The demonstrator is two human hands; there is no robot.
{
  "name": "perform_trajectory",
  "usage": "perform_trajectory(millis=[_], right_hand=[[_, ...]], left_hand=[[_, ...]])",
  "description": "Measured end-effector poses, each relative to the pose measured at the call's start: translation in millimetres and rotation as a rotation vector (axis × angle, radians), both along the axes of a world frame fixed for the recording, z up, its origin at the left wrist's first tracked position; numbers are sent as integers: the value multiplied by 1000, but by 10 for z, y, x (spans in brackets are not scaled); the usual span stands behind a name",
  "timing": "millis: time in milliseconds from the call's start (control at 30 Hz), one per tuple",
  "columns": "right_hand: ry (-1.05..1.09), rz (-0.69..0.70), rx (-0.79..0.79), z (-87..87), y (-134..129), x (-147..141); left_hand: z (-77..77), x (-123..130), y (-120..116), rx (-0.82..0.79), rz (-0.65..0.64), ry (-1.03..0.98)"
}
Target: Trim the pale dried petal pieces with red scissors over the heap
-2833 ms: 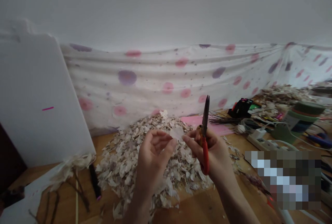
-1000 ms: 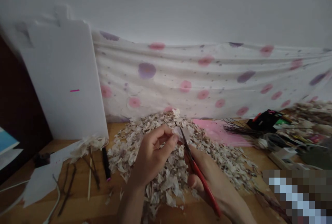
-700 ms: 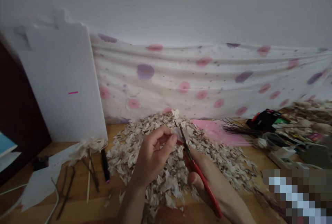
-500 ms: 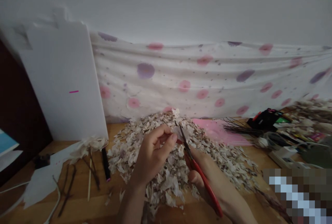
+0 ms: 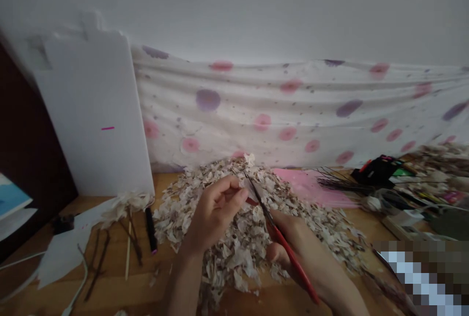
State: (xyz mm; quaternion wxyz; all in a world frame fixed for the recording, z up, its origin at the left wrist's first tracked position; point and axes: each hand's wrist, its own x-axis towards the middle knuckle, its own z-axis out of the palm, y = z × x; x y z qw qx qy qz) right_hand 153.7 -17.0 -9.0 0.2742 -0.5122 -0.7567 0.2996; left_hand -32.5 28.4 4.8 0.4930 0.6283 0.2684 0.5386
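My left hand [image 5: 222,208] pinches a thin, pale petal-like piece [image 5: 251,190] between thumb and fingertips. Red-handled scissors [image 5: 289,250] are gripped in my right hand [image 5: 293,238], their dark blades pointing up and to the left against the pale piece. From this angle the blades look nearly closed, and part of the piece is hidden behind them and the fingers. Beneath both hands spreads a large heap of dry, whitish petal-like flakes [image 5: 238,262] on the wooden table [image 5: 142,291].
A white board [image 5: 95,86] stands at the left behind a black marker [image 5: 150,230], thin sticks [image 5: 98,264] and paper [image 5: 62,260]. At the right lie a pink sheet [image 5: 311,186], dark wires [image 5: 339,183], a black pouch [image 5: 377,172] and a power strip [image 5: 403,221]. A flower-patterned cloth [image 5: 234,106] hangs behind.
The scissor blades look closer together now and have tilted a little to the left over the pale piece. The whole view has shifted slightly.
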Motion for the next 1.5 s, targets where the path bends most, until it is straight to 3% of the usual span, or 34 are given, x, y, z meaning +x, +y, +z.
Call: perform_trajectory(millis=[567, 800, 933, 1167, 1500], right_hand=[[-192, -46, -53, 130, 17, 96], [-265, -43, -60, 163, -13, 104], [-317, -55, -7, 169, -5, 95], [-278, -47, -12, 182, 4, 98], [-220, -45, -27, 141, 6, 142]], left_hand=[[-6, -92, 37, -28, -34, 24], [28, -97, 16, -34, -151, -30], [3, -108, 23, -51, -109, -2], [-15, -112, 43, -35, -199, -38], [-55, -133, 72, -34, -121, 20]])
